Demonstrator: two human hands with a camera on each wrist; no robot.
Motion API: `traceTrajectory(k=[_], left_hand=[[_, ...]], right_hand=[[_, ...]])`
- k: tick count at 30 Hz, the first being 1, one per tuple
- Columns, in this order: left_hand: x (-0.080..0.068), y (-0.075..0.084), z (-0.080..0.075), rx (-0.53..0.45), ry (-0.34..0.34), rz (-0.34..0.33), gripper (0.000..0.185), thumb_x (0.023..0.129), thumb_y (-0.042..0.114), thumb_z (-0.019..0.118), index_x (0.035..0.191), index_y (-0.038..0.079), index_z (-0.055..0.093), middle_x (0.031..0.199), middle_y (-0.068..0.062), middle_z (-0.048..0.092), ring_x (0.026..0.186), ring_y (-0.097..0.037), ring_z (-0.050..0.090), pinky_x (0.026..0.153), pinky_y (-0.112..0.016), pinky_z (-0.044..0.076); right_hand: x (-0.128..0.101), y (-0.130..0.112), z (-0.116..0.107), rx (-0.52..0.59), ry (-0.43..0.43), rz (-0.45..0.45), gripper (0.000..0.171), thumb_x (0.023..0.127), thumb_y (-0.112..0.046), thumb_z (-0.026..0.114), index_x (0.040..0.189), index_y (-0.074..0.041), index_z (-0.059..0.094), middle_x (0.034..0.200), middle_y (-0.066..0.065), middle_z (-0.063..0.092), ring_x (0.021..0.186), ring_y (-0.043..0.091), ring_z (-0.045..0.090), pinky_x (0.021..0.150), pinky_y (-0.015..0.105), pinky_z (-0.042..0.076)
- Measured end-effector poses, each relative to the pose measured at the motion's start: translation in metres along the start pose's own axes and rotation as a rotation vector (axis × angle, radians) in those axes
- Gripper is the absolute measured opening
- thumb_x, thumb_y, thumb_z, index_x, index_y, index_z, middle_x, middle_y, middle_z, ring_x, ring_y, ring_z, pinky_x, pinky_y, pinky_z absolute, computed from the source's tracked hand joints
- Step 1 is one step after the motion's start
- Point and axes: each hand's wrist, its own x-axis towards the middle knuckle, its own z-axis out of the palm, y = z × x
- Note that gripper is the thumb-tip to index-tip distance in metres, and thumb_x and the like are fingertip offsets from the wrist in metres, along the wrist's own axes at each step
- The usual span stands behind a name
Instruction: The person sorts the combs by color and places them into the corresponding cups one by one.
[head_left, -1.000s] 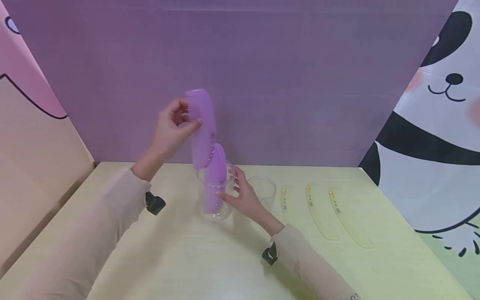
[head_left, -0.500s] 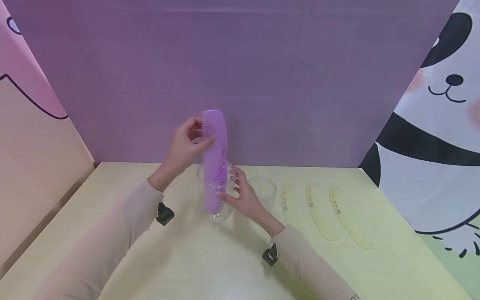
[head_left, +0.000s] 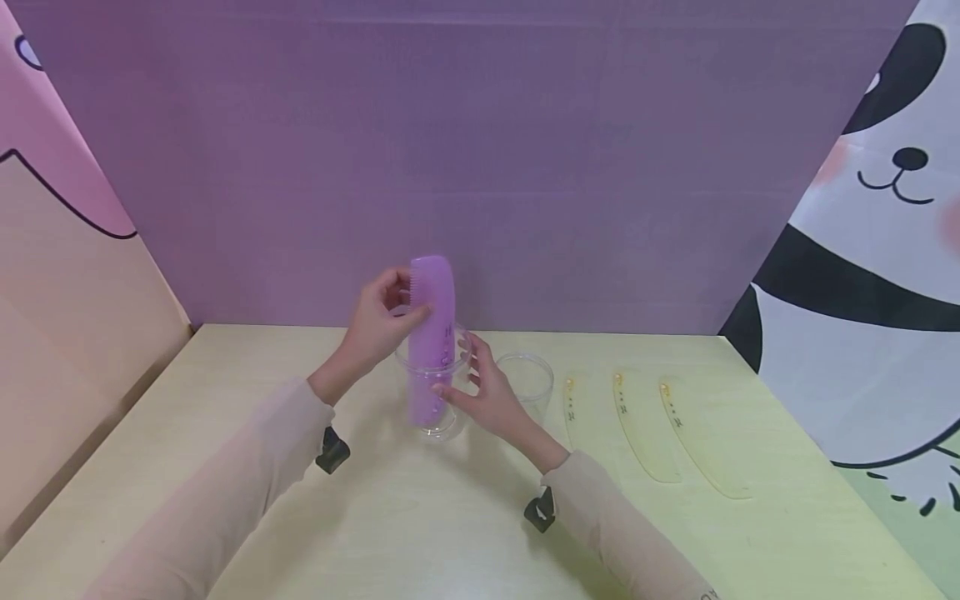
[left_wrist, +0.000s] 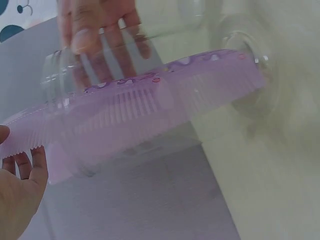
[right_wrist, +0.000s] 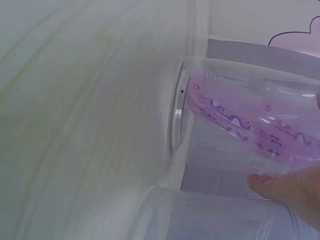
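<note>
A clear plastic cup (head_left: 432,408) stands upright on the pale yellow table (head_left: 375,517). My right hand (head_left: 461,387) grips its right side, thumb in front and fingers behind. My left hand (head_left: 408,304) pinches the top of a purple comb (head_left: 433,300), which stands nearly upright with its lower end inside the cup. In the left wrist view the comb (left_wrist: 150,100) runs the length of the cup (left_wrist: 250,75). The right wrist view shows two patterned purple comb spines (right_wrist: 235,115) inside the cup (right_wrist: 180,110), with my thumb (right_wrist: 290,190) on its wall.
A second clear cup (head_left: 525,379) stands just right of my right hand. Three yellow translucent combs (head_left: 641,425) lie side by side on the table further right. A purple back wall (head_left: 480,167) and printed side panels enclose the table.
My left hand has come down and to the right, lowering the purple comb from above the cup into it. My right hand and the cup have stayed put.
</note>
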Motion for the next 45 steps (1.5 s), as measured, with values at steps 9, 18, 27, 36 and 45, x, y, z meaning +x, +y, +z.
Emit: traceTrajectory(k=[9,18,27,36,45], left_hand=[[-0.008,-0.009,0.003,0.007,-0.045,-0.041,0.032,0.080,-0.001,0.063,0.109,-0.003,0.052,0.107,-0.018,0.057,0.094,-0.027,0.057,0.083,-0.035,0.052],[-0.012,-0.012,0.004,0.032,-0.088,-0.077,0.034,0.080,-0.001,0.063,0.112,-0.001,0.051,0.106,-0.020,0.058,0.091,-0.030,0.058,0.078,-0.035,0.054],[-0.008,-0.018,0.003,0.149,-0.156,-0.045,0.044,0.076,-0.004,0.066,0.116,0.000,0.049,0.105,-0.019,0.058,0.089,-0.031,0.061,0.077,-0.039,0.055],[-0.006,-0.018,0.000,0.228,-0.207,0.007,0.055,0.073,-0.005,0.069,0.123,0.002,0.046,0.107,-0.019,0.058,0.088,-0.031,0.061,0.074,-0.037,0.056],[-0.005,-0.020,-0.003,0.289,-0.249,0.041,0.053,0.072,-0.004,0.071,0.120,0.000,0.046,0.104,-0.018,0.058,0.088,-0.030,0.060,0.074,-0.036,0.056]], right_hand=[[-0.003,-0.012,-0.002,0.020,-0.007,-0.003,0.080,0.082,-0.009,0.066,0.142,-0.001,0.016,0.145,0.025,0.027,0.129,0.045,0.032,0.102,0.057,0.034],[-0.009,-0.036,-0.006,0.022,-0.030,0.003,0.076,0.083,-0.005,0.063,0.140,0.006,0.015,0.143,0.030,0.025,0.128,0.048,0.031,0.102,0.058,0.033],[0.000,0.001,0.000,0.014,0.009,-0.008,0.081,0.081,-0.019,0.069,0.143,-0.008,0.018,0.145,0.019,0.029,0.130,0.040,0.034,0.102,0.055,0.035],[0.000,0.002,0.000,0.019,0.013,-0.014,0.080,0.081,-0.017,0.069,0.143,-0.010,0.018,0.145,0.018,0.030,0.130,0.040,0.034,0.102,0.055,0.035],[0.000,0.001,-0.001,0.012,0.008,-0.005,0.080,0.081,-0.017,0.069,0.143,-0.011,0.018,0.145,0.019,0.030,0.130,0.039,0.035,0.102,0.053,0.037]])
